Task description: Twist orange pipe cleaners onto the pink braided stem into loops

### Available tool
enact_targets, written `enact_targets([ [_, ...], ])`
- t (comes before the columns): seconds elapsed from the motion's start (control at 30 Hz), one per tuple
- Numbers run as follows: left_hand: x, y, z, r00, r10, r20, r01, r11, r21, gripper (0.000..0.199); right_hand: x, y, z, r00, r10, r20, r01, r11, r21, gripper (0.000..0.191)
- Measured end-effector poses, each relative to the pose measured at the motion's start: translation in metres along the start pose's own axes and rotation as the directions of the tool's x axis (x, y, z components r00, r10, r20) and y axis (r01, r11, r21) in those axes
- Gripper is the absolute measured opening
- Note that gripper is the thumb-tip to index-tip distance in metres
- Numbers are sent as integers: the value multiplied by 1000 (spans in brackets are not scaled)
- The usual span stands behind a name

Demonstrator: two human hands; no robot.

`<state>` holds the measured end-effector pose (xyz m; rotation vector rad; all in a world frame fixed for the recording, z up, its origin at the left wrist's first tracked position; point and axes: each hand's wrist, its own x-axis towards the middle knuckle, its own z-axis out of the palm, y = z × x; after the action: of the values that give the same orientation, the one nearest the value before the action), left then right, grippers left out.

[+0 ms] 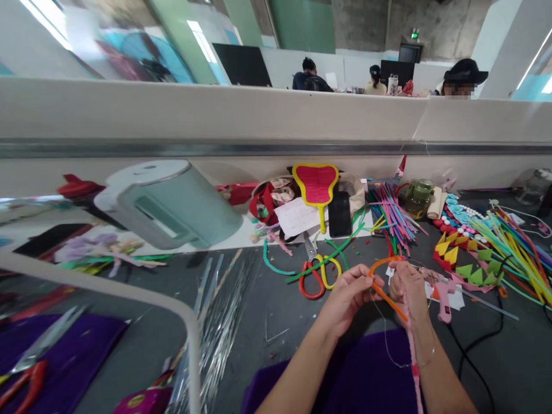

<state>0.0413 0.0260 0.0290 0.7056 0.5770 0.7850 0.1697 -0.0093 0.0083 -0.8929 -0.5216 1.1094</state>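
Note:
Between my hands is an orange pipe cleaner (395, 306) bent into a loop. My left hand (354, 294) pinches its left side between thumb and fingers. My right hand (409, 286) is closed at the loop's upper right end, where a pink fuzzy strip (413, 348) hangs down along the wrist toward the lap. A thin clear thread or wire curves below the hands; its ends are hard to make out. Left of my left hand lie scissors (311, 283) with red and yellow handles, crossed by a green pipe cleaner (302, 275). A pink glue gun (445, 302) lies right of my right hand.
A pale green kettle (172, 201) stands at back left, near silver strips (226, 310). Behind my hands are a red paddle-shaped piece (316, 184), a phone (340, 214) and bundled pipe cleaners (394, 215). A black cable (470, 351) runs at right. People sit beyond the partition (259, 115).

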Motion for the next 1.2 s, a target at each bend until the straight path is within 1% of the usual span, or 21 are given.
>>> enact_targets([
  [0.23,1,-10,-2,997,-58,52,64,991,-122,20,-1,1,2,997,80,24,-81,995,53,31],
  [0.37,1,-9,1,992,-53,115,66,991,-112,20,0,1,1,995,97,35,-100,990,103,29],
  [0.47,0,-6,2,985,-34,169,52,993,-103,21,-2,-1,1,989,121,81,-131,982,133,28],
  [0.57,-2,-4,1,971,-68,229,94,990,-105,29,-5,-1,1,982,151,110,-166,974,152,29],
  [0.67,-4,-4,1,956,-90,278,121,988,-98,30,-7,1,0,976,177,128,-196,969,153,31],
  [0.87,-7,-5,1,959,-36,283,40,999,-9,33,-7,6,1,969,204,140,-228,955,188,29],
  [1.0,-7,-4,-2,955,-23,295,15,999,29,35,-7,8,4,963,218,157,-247,948,202,30],
  [1.1,-5,-3,-5,960,-1,279,-21,997,73,33,-8,8,6,960,223,168,-253,949,187,29],
  [1.2,-3,-1,-10,966,22,257,-57,990,132,31,-8,6,5,956,209,204,-247,951,186,28],
])
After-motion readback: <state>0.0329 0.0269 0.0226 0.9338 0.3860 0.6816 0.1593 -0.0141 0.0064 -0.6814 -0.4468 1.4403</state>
